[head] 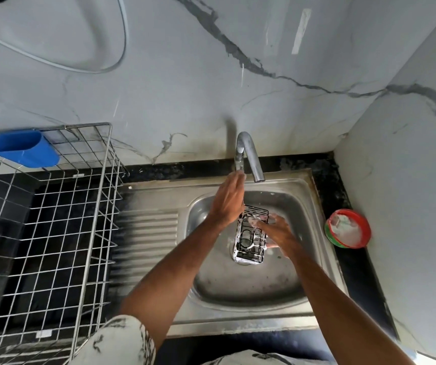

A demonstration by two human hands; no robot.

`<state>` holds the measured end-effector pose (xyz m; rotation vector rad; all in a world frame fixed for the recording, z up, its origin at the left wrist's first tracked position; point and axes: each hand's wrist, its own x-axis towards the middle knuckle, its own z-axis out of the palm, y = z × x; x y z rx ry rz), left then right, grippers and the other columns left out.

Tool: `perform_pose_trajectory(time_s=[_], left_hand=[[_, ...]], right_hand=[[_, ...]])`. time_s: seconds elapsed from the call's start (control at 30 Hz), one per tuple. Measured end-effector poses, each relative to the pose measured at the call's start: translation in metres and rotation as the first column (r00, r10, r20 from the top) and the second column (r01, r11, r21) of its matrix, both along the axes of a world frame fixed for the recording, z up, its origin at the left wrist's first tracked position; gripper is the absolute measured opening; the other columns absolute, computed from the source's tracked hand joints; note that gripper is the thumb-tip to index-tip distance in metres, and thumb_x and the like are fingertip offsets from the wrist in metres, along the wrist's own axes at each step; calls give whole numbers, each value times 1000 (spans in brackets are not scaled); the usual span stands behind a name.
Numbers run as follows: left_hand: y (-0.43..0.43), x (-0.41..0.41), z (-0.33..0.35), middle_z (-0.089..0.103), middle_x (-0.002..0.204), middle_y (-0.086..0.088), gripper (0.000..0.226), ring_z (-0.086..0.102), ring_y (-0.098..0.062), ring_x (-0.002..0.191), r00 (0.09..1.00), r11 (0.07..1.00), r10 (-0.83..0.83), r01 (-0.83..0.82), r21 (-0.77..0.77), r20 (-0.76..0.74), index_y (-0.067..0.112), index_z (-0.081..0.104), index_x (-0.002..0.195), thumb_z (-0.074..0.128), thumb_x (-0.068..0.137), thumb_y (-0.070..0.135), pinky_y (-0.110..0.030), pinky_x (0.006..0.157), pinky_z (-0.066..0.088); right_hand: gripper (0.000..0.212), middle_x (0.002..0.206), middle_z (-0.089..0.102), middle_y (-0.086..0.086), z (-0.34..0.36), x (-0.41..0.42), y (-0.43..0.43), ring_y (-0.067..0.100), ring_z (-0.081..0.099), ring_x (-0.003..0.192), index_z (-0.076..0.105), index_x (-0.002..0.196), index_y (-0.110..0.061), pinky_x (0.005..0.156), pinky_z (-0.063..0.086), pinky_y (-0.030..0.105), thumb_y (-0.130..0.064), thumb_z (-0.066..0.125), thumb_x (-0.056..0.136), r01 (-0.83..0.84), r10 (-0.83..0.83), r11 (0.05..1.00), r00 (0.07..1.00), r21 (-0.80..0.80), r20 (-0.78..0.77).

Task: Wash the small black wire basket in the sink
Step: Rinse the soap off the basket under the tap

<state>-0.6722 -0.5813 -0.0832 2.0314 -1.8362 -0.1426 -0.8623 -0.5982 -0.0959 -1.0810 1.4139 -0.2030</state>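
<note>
Forward, left hand (228, 200) at tap (248, 151)

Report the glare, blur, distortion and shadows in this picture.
Head view: the wide-angle lens bows the dish rack wires; bright glare streaks the marble wall; blur smears the right hand against the small black wire basket; the faucet throws a soft shadow up the wall.

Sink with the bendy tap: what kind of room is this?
Most likely a kitchen: a steel sink with a ribbed draining board, a curved tap over it, and a wire dish rack on the black counter.
</note>
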Motion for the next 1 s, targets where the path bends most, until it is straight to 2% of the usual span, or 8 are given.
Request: perform_pose_trajectory(time_s=[0.17, 0.27, 0.33, 0.57, 0.73, 0.8, 0.87, 1.0], left_hand=[[-26, 25, -2, 43, 159, -10, 62, 47, -23, 143, 840, 949, -301, 220, 224, 451, 5, 51, 150, 71, 92, 10, -41, 125, 33], [-33, 24, -8, 18, 173, -10, 69, 19, -24, 160, 819, 921, -325, 159, 356, 473, 7, 23, 163, 56, 103, 9, -42, 130, 7], [-31, 21, -10, 7, 175, -12, 77, 11, -26, 161, 846, 912, -298, 115, 394, 442, 6, 13, 165, 56, 102, 6, -42, 129, 1], [-6, 36, -17, -12, 173, -17, 87, -2, -30, 161, 973, 948, -115, 48, 315, 198, 3, -11, 163, 44, 97, -13, -37, 131, 13], [4, 43, 1, 6, 173, -20, 76, 11, -30, 160, 997, 918, -20, 48, 393, -75, -5, 20, 161, 51, 92, -13, -37, 127, 29], [9, 26, 7, 58, 141, -27, 33, 59, -29, 129, 957, 926, 179, -86, 367, -229, -5, 64, 123, 51, 92, -8, -36, 101, 50], [13, 5, 9, 59, 70, -6, 33, 54, -13, 64, 883, 915, 318, -191, 356, -344, 14, 54, 69, 50, 97, -3, -32, 63, 40], [16, -16, 8, 74, 85, -18, 28, 64, -15, 62, 708, 872, 387, -71, 485, -591, 6, 69, 84, 52, 107, 9, -32, 63, 59]], right_hand=[[91, 139, 57, 1, 0, 4, 2, 17, 65, 109, 50, 142, -21, 64, 59, 35, -56, 89, 67, 2, -2, 1000, 1000, 8, 7], [110, 139, 58, -1, -8, 5, 2, 17, 66, 112, 53, 133, -25, 66, 61, 38, -75, 90, 43, 3, -3, 1000, 1000, 2, -5], [98, 143, 52, 4, 0, 8, 5, 22, 62, 117, 49, 132, -23, 68, 59, 38, -66, 90, 55, 10, -11, 1000, 1000, 11, 12], [122, 148, 47, 5, 7, 8, 8, 24, 58, 122, 45, 144, -22, 65, 56, 34, -76, 87, 43, 16, -16, 1000, 1000, 2, -5], [104, 149, 45, 5, 8, 12, 9, 24, 57, 124, 40, 148, -19, 62, 55, 32, -63, 86, 65, 16, -16, 1000, 1000, -13, -1], [103, 149, 45, 6, 6, 17, 8, 24, 58, 122, 38, 149, -17, 58, 56, 32, -63, 84, 68, 50, -50, 999, 998, 0, -24], [109, 155, 35, 11, 3, 20, 6, 29, 55, 127, 33, 151, -15, 61, 61, 38, -64, 84, 68, 138, -137, 990, 990, 18, -33], [110, 149, 37, 23, 9, 24, 1, 39, 67, 103, 32, 153, -15, 58, 63, 40, -58, 86, 68, 305, -300, 947, 952, 103, -61]])
